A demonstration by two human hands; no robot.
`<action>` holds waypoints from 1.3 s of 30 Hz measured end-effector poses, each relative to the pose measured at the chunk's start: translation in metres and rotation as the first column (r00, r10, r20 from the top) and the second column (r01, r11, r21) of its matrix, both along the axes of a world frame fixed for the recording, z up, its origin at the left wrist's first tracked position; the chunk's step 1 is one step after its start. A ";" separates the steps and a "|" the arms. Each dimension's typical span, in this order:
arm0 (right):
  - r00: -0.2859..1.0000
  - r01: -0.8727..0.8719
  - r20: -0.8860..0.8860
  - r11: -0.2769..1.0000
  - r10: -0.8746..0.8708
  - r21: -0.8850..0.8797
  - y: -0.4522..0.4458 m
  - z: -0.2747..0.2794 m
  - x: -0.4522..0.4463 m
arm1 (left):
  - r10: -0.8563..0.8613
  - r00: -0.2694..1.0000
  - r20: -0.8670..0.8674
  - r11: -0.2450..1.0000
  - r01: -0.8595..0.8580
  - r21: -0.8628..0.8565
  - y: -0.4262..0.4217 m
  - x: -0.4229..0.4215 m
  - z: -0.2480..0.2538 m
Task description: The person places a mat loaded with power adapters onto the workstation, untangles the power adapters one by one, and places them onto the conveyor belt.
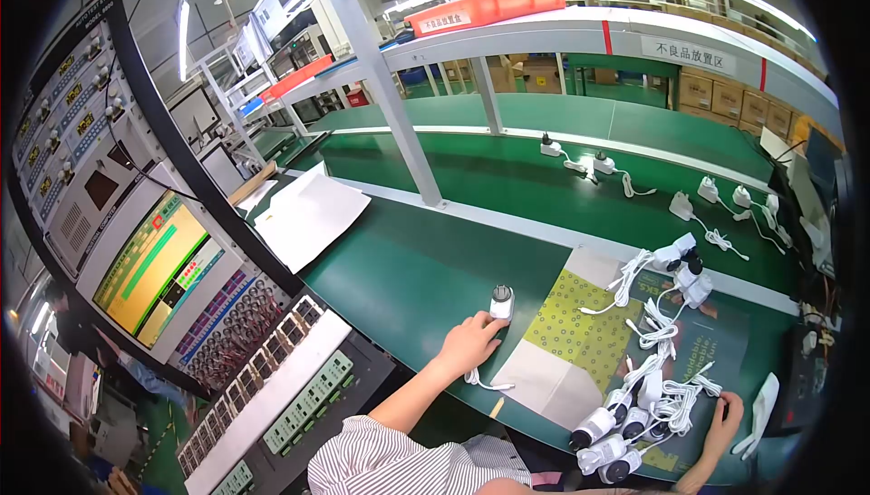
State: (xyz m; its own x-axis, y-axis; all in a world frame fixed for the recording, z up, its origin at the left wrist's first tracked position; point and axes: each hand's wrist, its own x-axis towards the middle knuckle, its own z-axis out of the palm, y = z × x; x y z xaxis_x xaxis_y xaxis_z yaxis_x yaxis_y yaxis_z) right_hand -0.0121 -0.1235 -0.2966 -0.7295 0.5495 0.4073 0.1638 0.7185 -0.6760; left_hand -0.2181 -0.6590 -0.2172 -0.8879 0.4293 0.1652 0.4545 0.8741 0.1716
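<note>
My left hand (pixel 471 341) is at the front edge of the green bench, its fingertips against a white power adapter (pixel 501 303) with a dark plug end that stands upright. A white cable end (pixel 489 384) lies below that hand. At the right, my right hand (pixel 725 418) rests beside a pile of white adapters with bundled cables (pixel 671 404); its fingers are curled, and what they hold, if anything, is too small to tell. More adapters (pixel 693 282) lie behind the pile on a printed sheet (pixel 580 314).
A test rack with a lit screen (pixel 163 269) and a row of sockets (pixel 245 386) stand left. White papers (pixel 308 219) lie behind. Further adapters (pixel 603 164) sit on the green conveyor (pixel 507 164). A metal post (pixel 390 105) rises between. A person (pixel 82 327) stands far left.
</note>
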 end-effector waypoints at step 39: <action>0.999 -0.033 -0.044 0.999 0.031 -0.037 -0.003 0.002 -0.001 | -0.020 1.000 -0.012 0.998 0.019 -0.058 -0.012 -0.019 -0.001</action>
State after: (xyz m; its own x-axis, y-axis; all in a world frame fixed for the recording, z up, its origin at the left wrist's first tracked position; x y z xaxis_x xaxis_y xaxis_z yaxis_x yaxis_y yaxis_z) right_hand -0.0132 -0.1267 -0.2943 -0.7292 0.5418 0.4180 0.1111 0.6965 -0.7090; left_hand -0.2367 -0.6712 -0.2179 -0.8772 0.4559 0.1505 0.4736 0.8732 0.1149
